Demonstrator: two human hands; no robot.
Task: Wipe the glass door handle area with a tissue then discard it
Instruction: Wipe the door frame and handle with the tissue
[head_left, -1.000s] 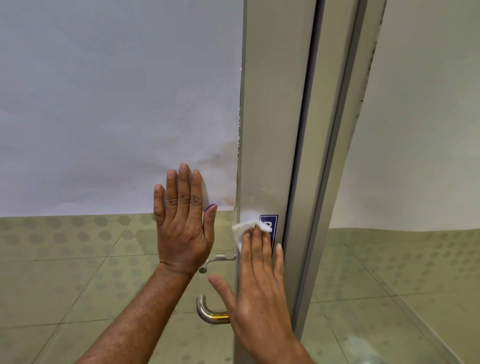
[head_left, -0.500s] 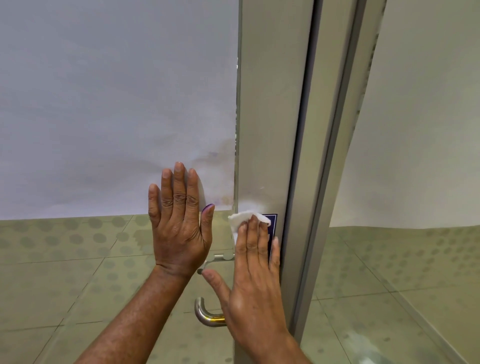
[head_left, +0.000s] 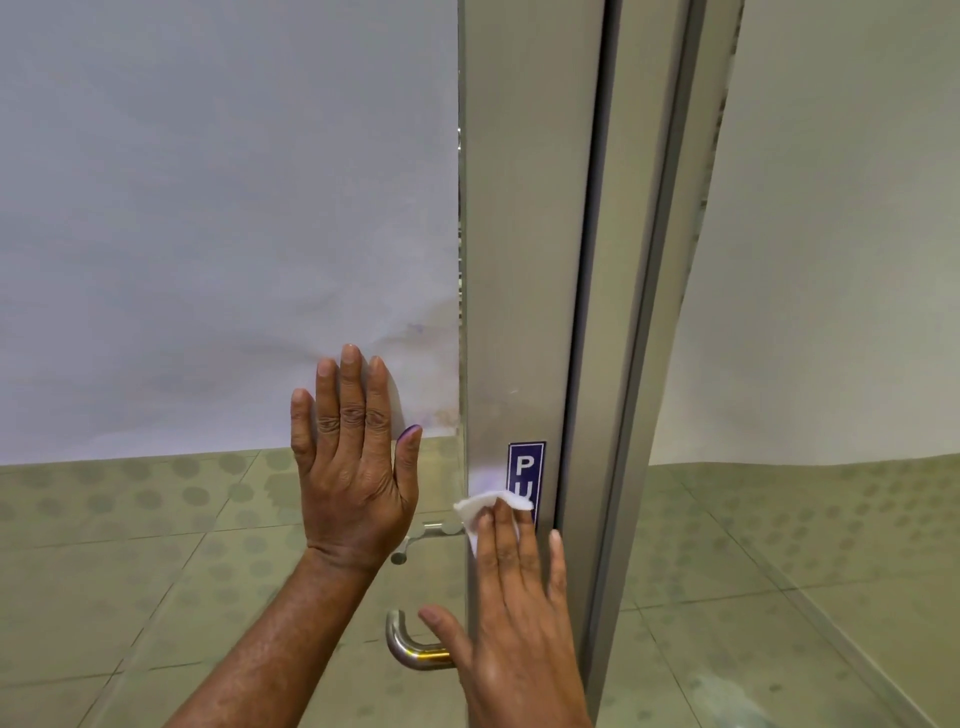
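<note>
In the head view, the tissue (head_left: 485, 512) is a small white wad, by its look light, soft and limp, so it should crumple or tear under a hard rub and slide freely on smooth metal; it needs flat pressure from the finger pads rather than a pinch, and for discarding it would best be gathered into the palm. It lies pressed against the brushed-metal door stile (head_left: 519, 260), under the tips of the right hand's (head_left: 519, 623) fingers (head_left: 506, 540), its free edge poking out just above and to the left of the fingertips and overlapping the lower part of the blue PUSH sticker (head_left: 525, 470). The right hand is flat, palm to the stile, fingers together and extended upward, thumb splayed out to the left and lying across the steel lever handle (head_left: 410, 647), which sits below the fingertips. The left hand (head_left: 356, 467) holds nothing: it is spread flat on the glass door panel (head_left: 208, 208), fingers straight, close together and pointing up, thumb angled toward the stile, probably bracing the door. Its forearm rises from the lower left.
</note>
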